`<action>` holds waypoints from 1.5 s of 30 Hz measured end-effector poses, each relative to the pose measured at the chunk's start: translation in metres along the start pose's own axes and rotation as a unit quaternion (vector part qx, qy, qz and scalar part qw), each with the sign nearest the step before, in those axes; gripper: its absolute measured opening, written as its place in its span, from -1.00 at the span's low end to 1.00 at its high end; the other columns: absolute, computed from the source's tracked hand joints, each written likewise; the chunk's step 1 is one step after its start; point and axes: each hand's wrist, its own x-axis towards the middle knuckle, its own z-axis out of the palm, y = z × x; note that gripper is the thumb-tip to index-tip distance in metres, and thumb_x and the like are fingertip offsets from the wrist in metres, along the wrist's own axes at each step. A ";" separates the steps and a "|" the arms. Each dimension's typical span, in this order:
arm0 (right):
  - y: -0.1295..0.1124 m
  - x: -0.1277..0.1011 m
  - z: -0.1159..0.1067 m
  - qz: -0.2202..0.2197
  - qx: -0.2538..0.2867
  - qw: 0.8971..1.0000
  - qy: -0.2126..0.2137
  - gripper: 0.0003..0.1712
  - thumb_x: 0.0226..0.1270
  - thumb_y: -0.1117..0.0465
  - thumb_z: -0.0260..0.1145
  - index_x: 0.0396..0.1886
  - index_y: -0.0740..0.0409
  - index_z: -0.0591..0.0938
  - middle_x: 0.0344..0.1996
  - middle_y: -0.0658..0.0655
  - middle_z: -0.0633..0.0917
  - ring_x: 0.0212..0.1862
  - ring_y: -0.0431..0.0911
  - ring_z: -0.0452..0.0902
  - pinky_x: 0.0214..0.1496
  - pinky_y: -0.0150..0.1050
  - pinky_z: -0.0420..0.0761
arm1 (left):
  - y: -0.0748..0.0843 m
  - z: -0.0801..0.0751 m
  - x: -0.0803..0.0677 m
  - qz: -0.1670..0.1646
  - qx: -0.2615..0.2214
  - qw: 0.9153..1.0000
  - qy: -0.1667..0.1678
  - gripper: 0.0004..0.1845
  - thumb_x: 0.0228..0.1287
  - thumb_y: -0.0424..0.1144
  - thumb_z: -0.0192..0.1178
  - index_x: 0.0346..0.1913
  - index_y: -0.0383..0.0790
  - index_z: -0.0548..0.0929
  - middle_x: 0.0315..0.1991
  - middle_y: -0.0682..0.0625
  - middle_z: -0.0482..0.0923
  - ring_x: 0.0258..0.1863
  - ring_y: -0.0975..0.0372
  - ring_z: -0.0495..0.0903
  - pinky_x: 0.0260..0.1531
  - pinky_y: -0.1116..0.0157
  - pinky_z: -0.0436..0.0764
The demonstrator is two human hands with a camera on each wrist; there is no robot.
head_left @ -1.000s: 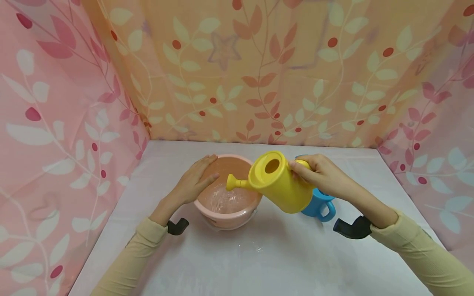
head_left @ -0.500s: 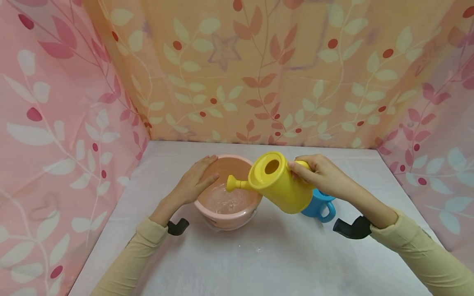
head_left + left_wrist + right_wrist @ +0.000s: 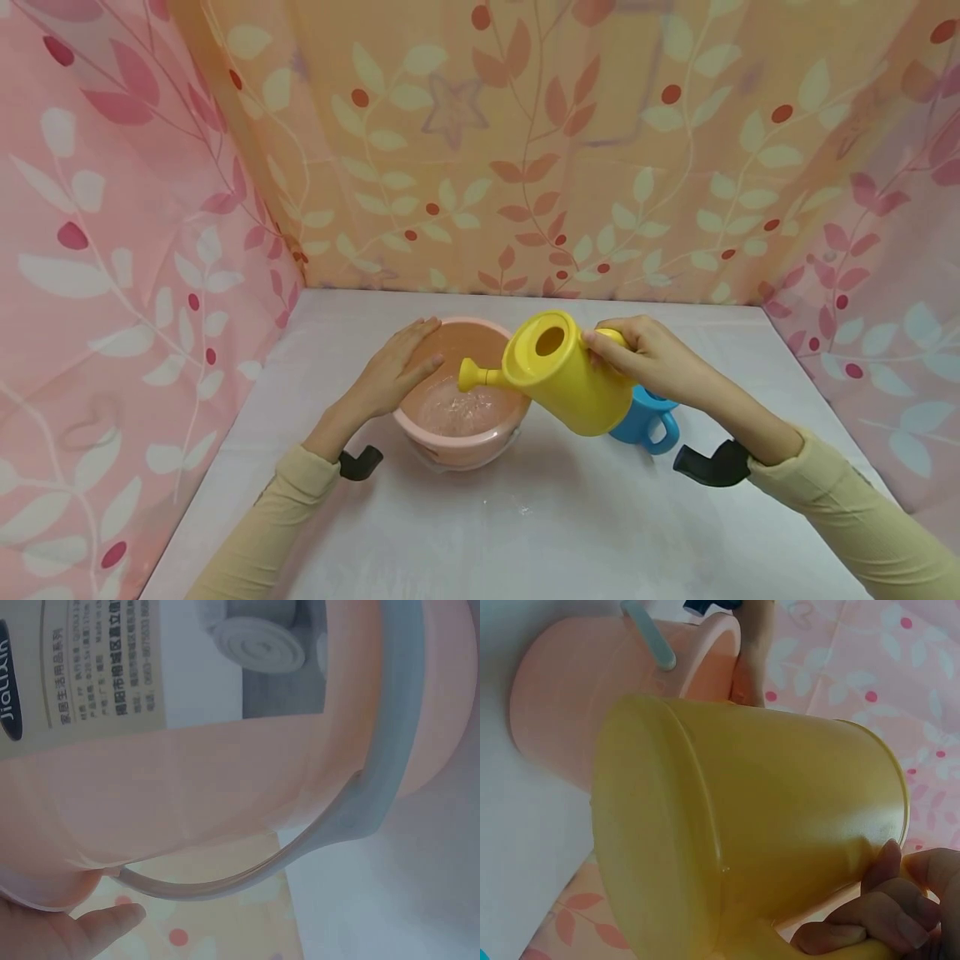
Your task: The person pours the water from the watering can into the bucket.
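My right hand (image 3: 651, 357) grips the handle of a yellow watering can (image 3: 577, 392), its fingers curled round it in the right wrist view. The can tilts left, and its spout (image 3: 483, 376) reaches over a pink bucket (image 3: 456, 457). Rippling water (image 3: 459, 410) shows at the bottom of the bucket. On the bucket's left rim rests my left hand (image 3: 390, 373), its fingers stretched out. In the left wrist view, a grey bail handle (image 3: 397, 727) hangs down the bucket's side, beside a printed label (image 3: 82, 667).
A blue cup (image 3: 640, 423) stands just behind and right of the watering can, partly hidden by it. Small water drops (image 3: 522, 506) lie on the white tabletop (image 3: 540, 550). Patterned cloth (image 3: 465, 150) encloses the table at the back and both sides.
Ripples on the bucket's water have shifted. Both hands, the tilted watering can and the bucket keep their places; the head view has moved very slightly.
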 end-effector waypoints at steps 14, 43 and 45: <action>0.001 0.000 0.000 -0.009 0.007 1.000 -0.003 -0.64 0.41 -0.02 0.07 -0.46 0.13 0.54 -0.70 0.06 0.37 -0.52 -0.05 0.41 -0.50 -0.28 0.54 | -0.002 0.001 0.000 -0.004 -0.001 1.000 -0.001 -0.32 0.35 0.23 -0.15 0.43 0.00 0.12 0.43 0.07 0.06 0.44 0.13 -0.05 0.33 -0.09 0.05; -0.004 0.003 -0.001 -0.016 0.001 1.000 -0.010 -0.64 0.41 -0.01 0.08 -0.48 0.11 0.55 -0.66 0.10 0.46 -0.47 -0.03 0.46 -0.46 -0.27 0.57 | 0.000 0.000 0.000 -0.008 -0.002 1.000 -0.005 -0.30 0.34 0.25 -0.16 0.44 0.02 0.10 0.44 0.05 0.05 0.44 0.11 -0.05 0.33 -0.10 0.04; -0.004 0.003 -0.001 -0.017 -0.001 1.000 -0.010 -0.64 0.40 -0.01 0.08 -0.48 0.11 0.56 -0.67 0.11 0.43 -0.47 -0.04 0.46 -0.47 -0.27 0.57 | 0.000 0.000 0.000 -0.008 -0.003 1.000 -0.005 -0.30 0.34 0.25 -0.16 0.44 0.01 0.10 0.44 0.04 0.06 0.44 0.11 -0.05 0.33 -0.11 0.04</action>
